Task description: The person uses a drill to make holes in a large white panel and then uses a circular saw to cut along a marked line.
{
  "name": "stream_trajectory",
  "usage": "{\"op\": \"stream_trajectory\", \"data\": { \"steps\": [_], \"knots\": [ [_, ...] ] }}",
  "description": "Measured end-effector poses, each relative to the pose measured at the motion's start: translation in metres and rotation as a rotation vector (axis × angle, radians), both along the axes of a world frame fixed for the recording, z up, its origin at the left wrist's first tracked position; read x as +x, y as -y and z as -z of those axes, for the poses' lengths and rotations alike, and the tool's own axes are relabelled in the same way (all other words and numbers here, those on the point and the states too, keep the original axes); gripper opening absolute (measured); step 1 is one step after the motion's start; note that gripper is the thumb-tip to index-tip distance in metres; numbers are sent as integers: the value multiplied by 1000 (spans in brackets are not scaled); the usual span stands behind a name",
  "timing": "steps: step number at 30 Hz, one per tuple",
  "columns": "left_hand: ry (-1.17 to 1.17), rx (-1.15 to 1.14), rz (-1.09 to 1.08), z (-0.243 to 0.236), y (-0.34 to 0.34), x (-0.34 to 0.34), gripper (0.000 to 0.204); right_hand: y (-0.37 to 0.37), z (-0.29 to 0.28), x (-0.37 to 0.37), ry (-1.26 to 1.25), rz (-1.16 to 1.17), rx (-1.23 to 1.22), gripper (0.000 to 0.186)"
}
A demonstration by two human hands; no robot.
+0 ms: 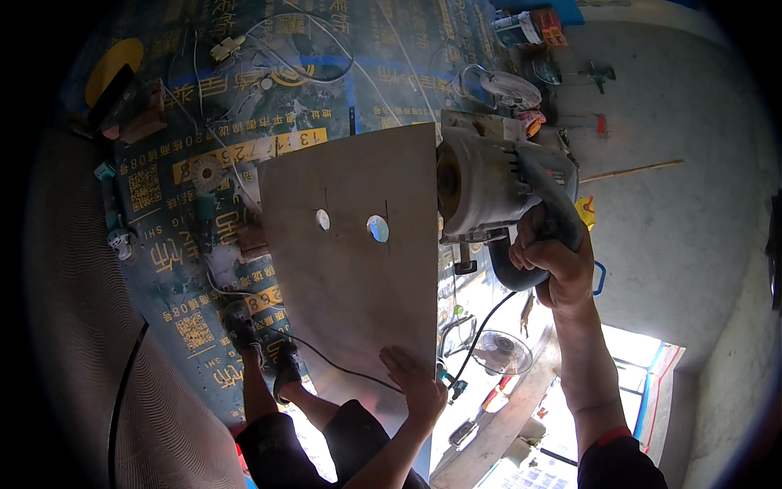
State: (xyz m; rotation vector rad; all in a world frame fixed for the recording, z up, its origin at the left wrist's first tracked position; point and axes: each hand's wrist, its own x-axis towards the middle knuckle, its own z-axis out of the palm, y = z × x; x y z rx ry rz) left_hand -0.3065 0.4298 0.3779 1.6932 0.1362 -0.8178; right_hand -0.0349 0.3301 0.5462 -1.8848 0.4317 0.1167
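A large grey tile panel [350,285] stretches across the middle of the view, with two round holes cut through it and thin dark marks beside them. My left hand [415,387] lies on the panel's lower right part, fingers stretched flat on its face. Against the panel's right edge sits a dusty power saw [489,179] with a big round motor housing; its blade is hidden. My right hand [558,261] is wrapped around the saw's dark looped handle. A knob shows under the housing.
Green printed sheeting [171,277] covers the floor. On it lie a tool with a round disc [208,173], an angle grinder [122,243] at far left, and loose cables. A black cord [342,371] crosses the panel. Lower right is a round fan [501,352]; a stick [635,169] lies beyond.
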Motion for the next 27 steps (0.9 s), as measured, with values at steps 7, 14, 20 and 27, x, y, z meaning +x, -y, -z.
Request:
{"op": "stream_trajectory", "data": {
  "steps": [7,14,20,27],
  "knots": [
    [-11,2,21,-2,0,3,95,-1,-3,-2,-6,4,-18,27],
    [-8,19,13,2,0,0,95,1,4,3,39,38,-7,57],
    [-23,8,29,-4,0,4,94,1,0,-5,-8,65,-13,72],
    [-14,4,6,1,2,-2,93,-1,1,-7,15,28,7,73]
  ]
}}
